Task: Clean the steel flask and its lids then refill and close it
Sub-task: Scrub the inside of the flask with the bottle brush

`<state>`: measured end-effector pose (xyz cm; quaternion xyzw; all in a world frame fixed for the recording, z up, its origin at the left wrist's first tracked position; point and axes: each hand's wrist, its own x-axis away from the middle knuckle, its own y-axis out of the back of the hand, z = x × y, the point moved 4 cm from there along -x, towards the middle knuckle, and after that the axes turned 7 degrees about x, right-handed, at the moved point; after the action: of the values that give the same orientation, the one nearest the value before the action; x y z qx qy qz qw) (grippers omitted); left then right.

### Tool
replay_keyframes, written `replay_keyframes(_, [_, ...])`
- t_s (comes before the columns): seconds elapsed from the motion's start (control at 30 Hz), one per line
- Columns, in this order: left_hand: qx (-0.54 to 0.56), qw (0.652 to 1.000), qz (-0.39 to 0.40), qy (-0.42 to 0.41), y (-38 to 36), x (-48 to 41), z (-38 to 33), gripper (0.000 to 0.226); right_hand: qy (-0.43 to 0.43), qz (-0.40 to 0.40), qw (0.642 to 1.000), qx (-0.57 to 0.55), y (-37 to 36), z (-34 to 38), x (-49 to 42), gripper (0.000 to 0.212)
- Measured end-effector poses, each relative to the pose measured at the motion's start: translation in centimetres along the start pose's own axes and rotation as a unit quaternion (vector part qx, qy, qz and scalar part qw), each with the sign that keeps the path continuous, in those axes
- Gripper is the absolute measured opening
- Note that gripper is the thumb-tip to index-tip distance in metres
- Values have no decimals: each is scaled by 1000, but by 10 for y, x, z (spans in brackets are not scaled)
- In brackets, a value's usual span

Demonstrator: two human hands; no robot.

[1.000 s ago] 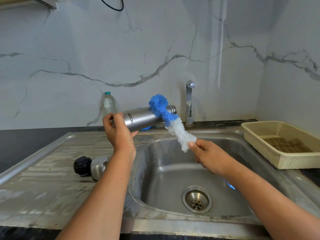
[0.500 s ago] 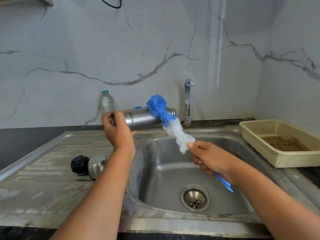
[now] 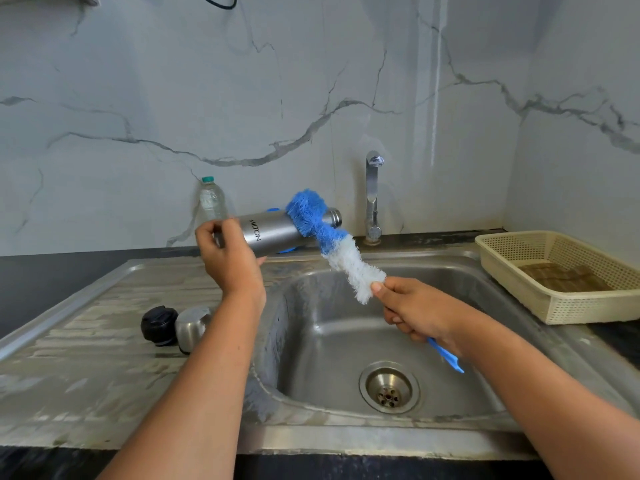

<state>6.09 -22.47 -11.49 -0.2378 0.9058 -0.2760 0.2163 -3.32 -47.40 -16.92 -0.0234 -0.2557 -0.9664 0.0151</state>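
Note:
My left hand (image 3: 228,263) grips the base of the steel flask (image 3: 273,232), held sideways above the sink's left rim with its open neck pointing right. My right hand (image 3: 414,310) holds a bottle brush (image 3: 337,245) with blue and white bristles; its blue tip lies across the outside of the flask near the neck. The brush's blue handle end sticks out below my right wrist. A black inner lid (image 3: 159,325) and a steel cap (image 3: 194,327) lie on the draining board to the left.
The steel sink basin (image 3: 467,375) with its drain (image 3: 389,388) lies below my hands. A tap (image 3: 373,199) stands at the back. A clear plastic bottle (image 3: 211,200) stands by the wall. A cream plastic basket (image 3: 519,265) sits on the right counter.
The brush's blue tip has slid slightly along the flask's outside near the neck. Both hands have stayed in almost the same place.

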Motion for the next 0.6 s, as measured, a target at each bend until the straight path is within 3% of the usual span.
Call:
replay_keyframes(0.13, [-16,999,38,15,-7,12,10,5,14,-45,999,-13,-9,7,-7,30])
replay_keyframes(0.3, [-7,1000,-10,0,-1,2,2,5,11,2,1000,-9,2,2,3,33])
replay_keyframes(0.5, [-25,1000,13,12,-7,14,7,6,9,-43,999,1,-7,6,-8,35])
replay_keyframes(0.6, [-26,999,-16,14,-1,7,3,9,-1,6,1000,-6,0,1,0,34])
